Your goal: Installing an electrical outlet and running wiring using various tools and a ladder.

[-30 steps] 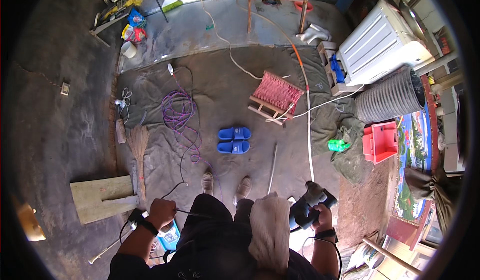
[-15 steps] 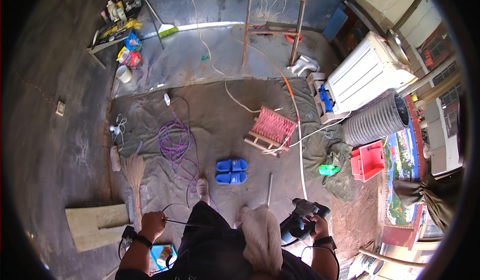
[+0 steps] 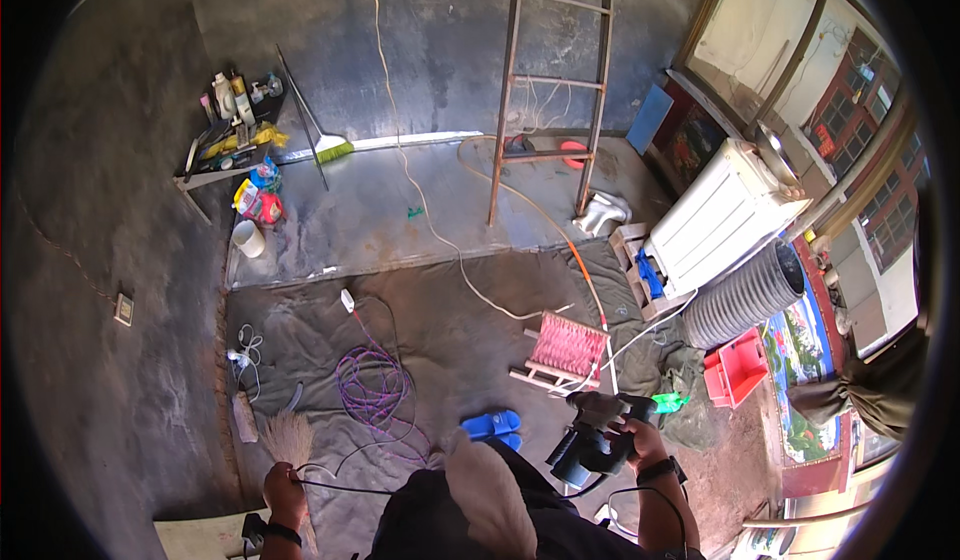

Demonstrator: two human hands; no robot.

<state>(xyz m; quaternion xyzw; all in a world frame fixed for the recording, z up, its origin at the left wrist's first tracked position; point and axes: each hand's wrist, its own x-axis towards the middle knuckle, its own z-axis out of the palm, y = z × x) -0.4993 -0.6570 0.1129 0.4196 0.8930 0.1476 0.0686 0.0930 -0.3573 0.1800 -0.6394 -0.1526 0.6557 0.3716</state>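
Note:
My right hand (image 3: 640,444) is wrapped round the handle of a dark power drill (image 3: 584,442), its nose tilted up and away from me. Lower left, my left hand (image 3: 285,492) is closed on a black cable (image 3: 345,486), which runs across to my dark clothing. Beneath that hand a straw broom (image 3: 288,436) lies on the floor. Ahead of my body sit blue slippers (image 3: 490,426), partly hidden by a pale cloth (image 3: 485,495) hanging in front of me. Beyond the drill stands a low stool with a pink woven seat (image 3: 570,344).
A coiled purple cord (image 3: 372,388) with a white socket end (image 3: 347,300) lies on the floor. A metal ladder (image 3: 507,90) leans at the back wall. On the right are a white appliance (image 3: 705,215), a ribbed duct (image 3: 745,295) and a red crate (image 3: 737,368).
My view has tilted up, so the room sits lower in the picture. The drill has risen relative to my body, toward the stool. Both hands keep their hold.

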